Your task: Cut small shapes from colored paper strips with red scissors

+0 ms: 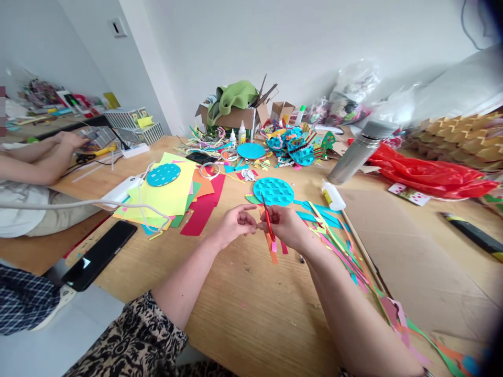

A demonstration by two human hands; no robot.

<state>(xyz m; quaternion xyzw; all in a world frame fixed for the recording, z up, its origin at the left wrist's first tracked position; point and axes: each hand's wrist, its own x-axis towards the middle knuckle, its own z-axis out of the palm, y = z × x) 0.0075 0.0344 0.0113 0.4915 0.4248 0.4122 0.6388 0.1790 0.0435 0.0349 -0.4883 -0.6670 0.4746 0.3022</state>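
Over the table's middle, my right hand (290, 226) is closed round a pair of red-handled scissors (269, 222), blades pointing away from me. My left hand (237, 226) is beside it, thumb and fingertips pinched close to the scissors. Whatever lies in that pinch is too small to make out. Just beyond the hands is a blue paper oval (275, 191) with raised scale-like flaps. A small green piece (252, 199) touches its left edge. Under the scissors lie orange paper strips (272, 250) and a short red strip (284, 246).
Left are stacked coloured papers (176, 183), a dotted blue oval (163, 175) and a black phone (100, 255). Right are paper strips (341, 251), a glue bottle (333, 196), a steel flask (356, 154), cardboard (416, 251) and a utility knife (473, 235). Another person's arms (43, 154) rest far left.
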